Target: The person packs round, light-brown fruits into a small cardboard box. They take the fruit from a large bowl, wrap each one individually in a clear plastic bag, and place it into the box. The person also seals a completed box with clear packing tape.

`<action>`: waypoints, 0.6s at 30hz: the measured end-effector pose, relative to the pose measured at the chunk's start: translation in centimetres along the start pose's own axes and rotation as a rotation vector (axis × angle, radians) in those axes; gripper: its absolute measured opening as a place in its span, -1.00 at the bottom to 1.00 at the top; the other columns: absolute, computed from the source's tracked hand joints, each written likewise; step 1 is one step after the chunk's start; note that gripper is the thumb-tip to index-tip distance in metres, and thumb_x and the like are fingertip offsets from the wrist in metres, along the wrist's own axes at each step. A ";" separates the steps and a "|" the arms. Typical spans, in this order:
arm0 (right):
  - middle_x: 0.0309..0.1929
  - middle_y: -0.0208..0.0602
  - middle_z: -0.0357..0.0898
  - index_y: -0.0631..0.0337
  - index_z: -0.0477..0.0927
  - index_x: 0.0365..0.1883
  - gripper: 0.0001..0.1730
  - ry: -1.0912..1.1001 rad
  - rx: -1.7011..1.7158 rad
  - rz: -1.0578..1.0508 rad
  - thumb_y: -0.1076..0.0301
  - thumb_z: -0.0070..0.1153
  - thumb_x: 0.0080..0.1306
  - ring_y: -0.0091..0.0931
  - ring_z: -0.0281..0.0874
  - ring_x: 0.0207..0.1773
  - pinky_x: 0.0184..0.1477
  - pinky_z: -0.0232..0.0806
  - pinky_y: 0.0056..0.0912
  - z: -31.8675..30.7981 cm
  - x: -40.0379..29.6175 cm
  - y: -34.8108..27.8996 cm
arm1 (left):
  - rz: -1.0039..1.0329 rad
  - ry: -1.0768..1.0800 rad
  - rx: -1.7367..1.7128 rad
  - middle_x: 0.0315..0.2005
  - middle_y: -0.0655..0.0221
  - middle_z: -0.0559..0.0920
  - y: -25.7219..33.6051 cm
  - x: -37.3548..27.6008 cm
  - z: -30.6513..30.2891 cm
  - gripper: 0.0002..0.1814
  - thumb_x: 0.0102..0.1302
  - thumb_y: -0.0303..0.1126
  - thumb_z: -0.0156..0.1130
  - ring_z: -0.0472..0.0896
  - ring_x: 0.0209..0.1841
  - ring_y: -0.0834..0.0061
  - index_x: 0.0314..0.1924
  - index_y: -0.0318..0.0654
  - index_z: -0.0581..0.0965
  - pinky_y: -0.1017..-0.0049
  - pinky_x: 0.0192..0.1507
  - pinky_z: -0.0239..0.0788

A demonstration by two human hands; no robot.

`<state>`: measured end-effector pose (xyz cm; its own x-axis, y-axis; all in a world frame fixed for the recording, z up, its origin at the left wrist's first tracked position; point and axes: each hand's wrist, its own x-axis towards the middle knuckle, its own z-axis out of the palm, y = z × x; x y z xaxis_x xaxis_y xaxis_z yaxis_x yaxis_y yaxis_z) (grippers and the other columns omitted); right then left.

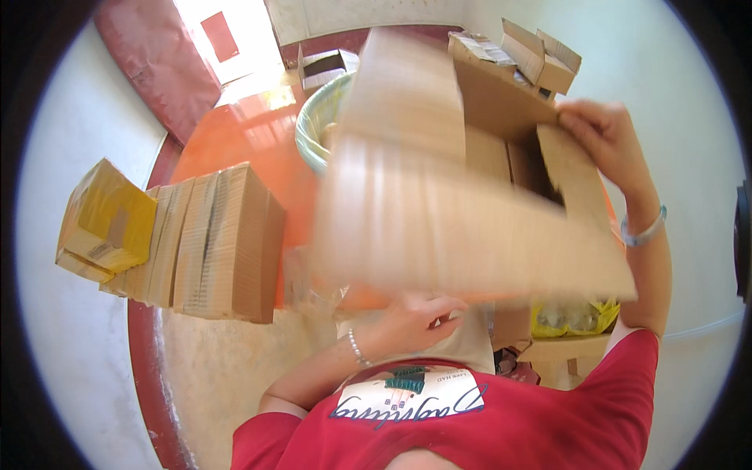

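An opened cardboard box [487,153] is tilted over the table before me, blurred, its flaps spread and its dark inside partly visible. My right hand [599,138] pinches the edge of one of its flaps at the upper right. Below the box's wide near flap [458,235], close to my body, is my left hand [420,320]. Its fingers are loosely curled and slightly apart, with nothing seen in them. Whether it touches the flap I cannot tell. Clear plastic [311,285] lies at the table edge, left of that flap.
On the orange table [235,144] stands a row of flattened cardboard [223,241], beside a yellow-taped box [111,223]. A bin with a plastic liner [314,126] is partly hidden behind the box. More open cartons [540,56] stand at the back. Yellow plastic bags [573,317] lie lower right.
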<state>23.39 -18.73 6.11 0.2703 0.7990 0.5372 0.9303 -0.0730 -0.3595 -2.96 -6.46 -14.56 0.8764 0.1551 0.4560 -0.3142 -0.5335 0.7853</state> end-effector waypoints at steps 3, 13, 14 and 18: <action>-0.46 -0.15 0.58 0.34 0.63 -0.28 -0.91 -0.237 0.025 -0.005 0.51 0.13 0.28 -0.44 0.46 -0.50 -0.37 0.35 -0.47 1.1 -4.3 -1.7 | 0.014 -0.121 0.007 -0.48 0.29 0.64 1.7 -3.1 -3.0 -0.83 0.15 -0.48 0.31 0.62 -0.48 0.40 -0.22 -0.28 0.61 0.48 -0.41 0.45; -0.46 -0.19 0.58 0.25 0.59 -0.37 -0.90 -0.363 -0.184 -0.237 0.42 0.07 0.22 -0.22 0.56 -0.39 -0.36 0.38 -0.22 10.0 -8.5 -0.2 | 0.160 -0.233 0.161 -0.39 0.26 0.66 9.3 -1.0 -10.3 -0.85 0.09 -0.48 0.34 0.66 -0.31 0.31 -0.29 -0.27 0.63 0.40 -0.20 0.47; -0.45 -0.18 0.58 0.25 0.59 -0.38 -0.90 -0.363 -0.203 -0.251 0.42 0.06 0.21 -0.22 0.56 -0.38 -0.35 0.38 -0.21 10.7 -8.1 0.1 | 0.232 -0.216 0.224 -0.40 0.24 0.66 8.9 0.7 -9.0 -0.87 0.12 -0.43 0.34 0.65 -0.33 0.29 -0.31 -0.28 0.63 0.37 -0.14 0.45; -0.44 -0.18 0.59 0.25 0.58 -0.38 -0.89 -0.388 -0.180 -0.193 0.43 0.04 0.21 -0.20 0.57 -0.37 -0.33 0.39 -0.17 11.7 -7.5 0.6 | 0.247 -0.496 0.659 -0.52 0.23 0.64 6.7 3.7 -6.0 -0.79 0.18 -0.27 0.31 0.64 -0.41 0.28 -0.42 -0.27 0.58 0.27 0.04 0.38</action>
<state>19.07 -17.76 -7.05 0.0076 0.9697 0.2440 0.9919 0.0236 -0.1248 -4.06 -4.45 -5.11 0.9174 -0.3281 0.2251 -0.3751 -0.9019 0.2143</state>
